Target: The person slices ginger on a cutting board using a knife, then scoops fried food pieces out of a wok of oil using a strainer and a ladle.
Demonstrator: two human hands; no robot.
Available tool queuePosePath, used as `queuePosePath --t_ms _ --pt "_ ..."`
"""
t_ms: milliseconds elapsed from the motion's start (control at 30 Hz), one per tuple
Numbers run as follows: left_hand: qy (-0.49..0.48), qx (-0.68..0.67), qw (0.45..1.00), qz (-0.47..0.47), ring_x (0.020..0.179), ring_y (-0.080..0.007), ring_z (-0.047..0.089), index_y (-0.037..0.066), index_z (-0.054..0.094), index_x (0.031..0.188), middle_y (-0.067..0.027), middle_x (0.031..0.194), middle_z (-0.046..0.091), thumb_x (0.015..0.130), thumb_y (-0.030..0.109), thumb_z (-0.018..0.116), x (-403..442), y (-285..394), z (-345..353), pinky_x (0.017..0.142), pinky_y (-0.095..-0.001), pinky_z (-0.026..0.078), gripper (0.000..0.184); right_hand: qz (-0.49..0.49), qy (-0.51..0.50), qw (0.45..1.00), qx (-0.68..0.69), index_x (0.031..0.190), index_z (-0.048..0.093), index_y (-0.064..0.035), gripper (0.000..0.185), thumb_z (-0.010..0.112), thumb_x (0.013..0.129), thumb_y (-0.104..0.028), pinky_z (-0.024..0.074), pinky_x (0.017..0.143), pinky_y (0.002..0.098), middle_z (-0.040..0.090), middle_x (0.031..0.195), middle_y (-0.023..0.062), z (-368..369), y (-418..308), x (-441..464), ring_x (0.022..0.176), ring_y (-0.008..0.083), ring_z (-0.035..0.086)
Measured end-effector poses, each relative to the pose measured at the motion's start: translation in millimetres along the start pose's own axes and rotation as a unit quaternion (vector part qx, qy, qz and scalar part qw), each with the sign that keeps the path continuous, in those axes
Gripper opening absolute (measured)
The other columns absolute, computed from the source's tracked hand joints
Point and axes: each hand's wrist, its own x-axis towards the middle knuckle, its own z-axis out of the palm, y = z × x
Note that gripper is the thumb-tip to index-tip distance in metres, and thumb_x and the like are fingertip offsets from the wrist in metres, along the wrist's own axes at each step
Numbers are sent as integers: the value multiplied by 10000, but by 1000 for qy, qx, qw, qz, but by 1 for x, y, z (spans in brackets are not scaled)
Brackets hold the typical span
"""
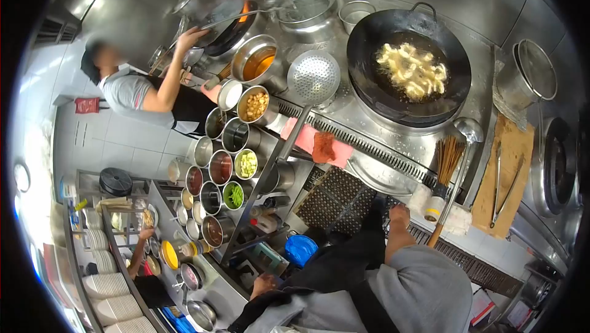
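Grey cloth sleeve [424,281] nearest; right hand [399,215] near wooden-handled steel ladle [455,185], handle outward, presumably for easy reach; left hand [263,285] near crumpled blue plastic [301,249]; cannot tell either grip.

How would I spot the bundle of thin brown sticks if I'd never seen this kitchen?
Start at the big black wok and drop below its right side in the picture. There, beside a metal ladle with a wooden handle, is the bundle of sticks, fanned at the top. Bristly and brown, it contrasts with the smooth ladle.
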Motion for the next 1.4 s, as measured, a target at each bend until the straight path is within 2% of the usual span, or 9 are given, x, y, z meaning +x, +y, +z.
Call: queuePosePath --t_ms 133,267,567,600,767,833,1033,1167,1400 --pt "-7 35 999 -10 798 -125 636 41 622 1066 -82 950 665 785 204 655 12 100 -48 661 -281 512 326 -78 23 996 -41 1188 586 -133 488 528 831 -460 448 943 444 626 1161 98 36 28 34 1076 323 585" --pt "25 -66 994 -86 723 -165 645 38 650 1036 -104 827 677 762 241 657 5 211 -64 657 -297 513 341 -38 27 999 -10 1139 604 -114 448 525 838 -435 455 922 444 630 1133 117 42 43 40 1056 327 590" --pt "-44 144 988 -17 850 -274 666 88 670 1005 -127 866 682 766 289 624 66 228 -72 766 -367 520 316 67 59 991 96 1030 643 -71 376 520 855 -380 469 875 443 638 1070 161 49 60 36 1012 335 599" --pt "-19 247 948 198 845 -302 659 77 667 994 -147 835 673 781 309 623 99 191 -75 757 -379 520 318 83 69 987 116 1018 647 -66 370 519 857 -373 471 869 443 639 1063 165 49 61 34 1007 336 601" --pt "97 177 951 235 801 -338 652 70 665 947 -174 815 662 824 292 590 139 262 -121 711 -412 513 265 153 226 881 386 957 669 -42 349 516 866 -342 479 843 443 644 1028 190 37 64 7 982 341 606" --pt "145 50 956 250 740 -301 659 46 665 930 -165 763 661 859 315 564 204 247 -140 665 -389 511 296 159 114 973 125 855 666 -22 354 595 811 -365 497 791 451 656 929 198 38 81 2 891 353 631" --pt "-122 -353 923 91 849 -210 626 34 553 1089 -60 915 643 901 448 499 244 372 -180 694 -339 491 457 72 152 982 90 780 658 5 341 650 740 -334 510 750 467 654 796 217 29 86 -57 775 385 639" --pt "-347 -426 830 98 790 -179 610 109 564 1045 -57 900 639 898 412 524 266 419 -176 687 -320 489 339 53 118 986 105 770 682 1 402 611 766 -394 503 803 411 663 836 204 18 63 -92 830 332 648" --pt "-457 -479 745 82 568 -156 534 103 550 1020 -55 797 585 885 291 543 276 454 -172 484 -263 440 231 -32 115 984 131 809 676 -30 312 657 763 -337 488 784 466 656 821 211 -33 7 -132 841 385 630"
